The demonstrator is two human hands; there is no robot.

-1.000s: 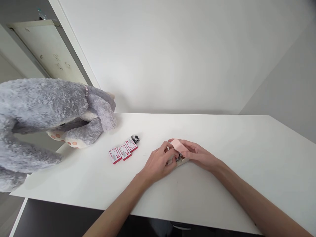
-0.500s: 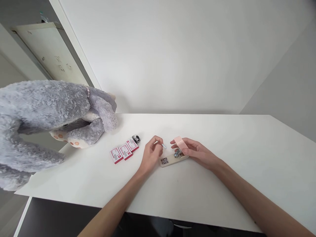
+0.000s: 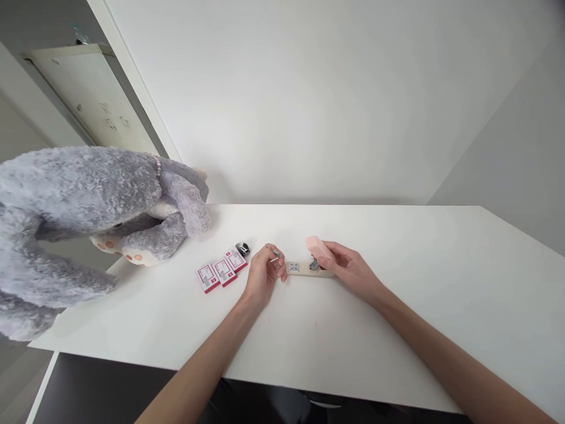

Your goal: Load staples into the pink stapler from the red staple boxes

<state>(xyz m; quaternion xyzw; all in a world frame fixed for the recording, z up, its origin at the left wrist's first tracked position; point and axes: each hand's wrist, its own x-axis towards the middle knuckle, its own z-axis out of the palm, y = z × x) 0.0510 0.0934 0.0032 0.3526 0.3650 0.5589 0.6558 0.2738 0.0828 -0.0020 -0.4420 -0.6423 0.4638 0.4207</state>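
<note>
A pink and beige stapler (image 3: 309, 266) lies open on the white table (image 3: 397, 330), its pink top (image 3: 316, 247) swung up. My right hand (image 3: 348, 268) is closed around the stapler's hinge end. My left hand (image 3: 263, 274) pinches a small grey strip of staples (image 3: 276, 252) just left of the stapler's base. Three small red and white staple boxes (image 3: 219, 271) sit in a row to the left of that hand, with a small black object (image 3: 242, 248) behind them.
A large grey plush toy (image 3: 88, 212) lies on the table's left end, overhanging the edge. A white wall runs along the back. The table's near edge shows a dark gap below.
My left hand drew away from the stapler holding a staple strip, then moved up beside its base. The stapler was turned to lie sideways and shifted farther from me.
</note>
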